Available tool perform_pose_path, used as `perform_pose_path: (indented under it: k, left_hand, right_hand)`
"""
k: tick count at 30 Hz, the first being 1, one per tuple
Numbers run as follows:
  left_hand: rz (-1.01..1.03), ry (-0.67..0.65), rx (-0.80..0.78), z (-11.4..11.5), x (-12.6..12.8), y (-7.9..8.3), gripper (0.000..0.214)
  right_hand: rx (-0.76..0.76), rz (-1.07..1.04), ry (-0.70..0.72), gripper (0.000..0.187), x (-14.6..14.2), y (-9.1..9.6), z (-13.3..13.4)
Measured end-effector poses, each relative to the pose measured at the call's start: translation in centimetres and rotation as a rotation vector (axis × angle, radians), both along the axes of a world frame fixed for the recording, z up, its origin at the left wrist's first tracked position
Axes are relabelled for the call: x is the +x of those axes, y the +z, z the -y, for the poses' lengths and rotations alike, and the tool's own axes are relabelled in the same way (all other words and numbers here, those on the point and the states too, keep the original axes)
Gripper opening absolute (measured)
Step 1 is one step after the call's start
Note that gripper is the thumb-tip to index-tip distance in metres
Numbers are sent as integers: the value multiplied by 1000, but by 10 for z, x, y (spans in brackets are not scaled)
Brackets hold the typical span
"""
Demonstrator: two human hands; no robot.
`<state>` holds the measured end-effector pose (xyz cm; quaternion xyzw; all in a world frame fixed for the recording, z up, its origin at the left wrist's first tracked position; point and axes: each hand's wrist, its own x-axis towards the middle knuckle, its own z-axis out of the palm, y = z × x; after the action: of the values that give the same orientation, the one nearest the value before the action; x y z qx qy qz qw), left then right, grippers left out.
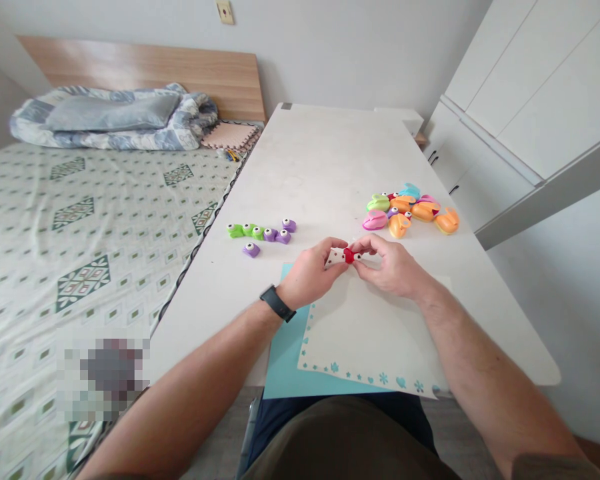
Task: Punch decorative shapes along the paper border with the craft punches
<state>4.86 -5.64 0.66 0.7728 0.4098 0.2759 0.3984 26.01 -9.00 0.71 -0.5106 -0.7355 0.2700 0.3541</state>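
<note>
A small red craft punch point(349, 256) sits at the far edge of a white sheet of paper point(370, 327). My right hand point(393, 267) is closed on the punch from the right, thumb and fingers pinching it. From the left, my left hand point(313, 273) pinches the sheet's far edge beside the punch, its fingertips close to the red body. Small shaped holes run along the sheet's left and near edges, and some show between my hands. Under the white sheet lies a light blue sheet point(285, 360), seen through the holes.
Green punches point(247, 231) and purple punches point(251, 250) stand on the white table point(330, 160) to the left. A pile of larger orange, pink, green and blue punches point(403, 207) lies at right. A bed point(130, 200) adjoins the table's left side; cabinets point(530, 93) stand right.
</note>
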Motion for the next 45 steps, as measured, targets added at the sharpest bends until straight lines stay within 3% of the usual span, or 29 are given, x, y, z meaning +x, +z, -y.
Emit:
perform_pose_path:
  k: [9, 18, 35, 45]
  left_hand:
    - [-70, 27, 12, 1, -1, 0, 36]
    - [-135, 29, 14, 0, -3, 7, 26]
    - [-144, -32, 56, 0, -6, 5, 26]
    - [-131, -38, 55, 0, -6, 6, 26]
  right_hand:
    - [113, -73, -144, 23, 0, 1, -4]
    - [-112, -496, -134, 25, 3, 1, -9]
    - [-315, -730, -174, 31, 4, -6, -16]
    - [-405, -807, -154, 33, 4, 0, -17]
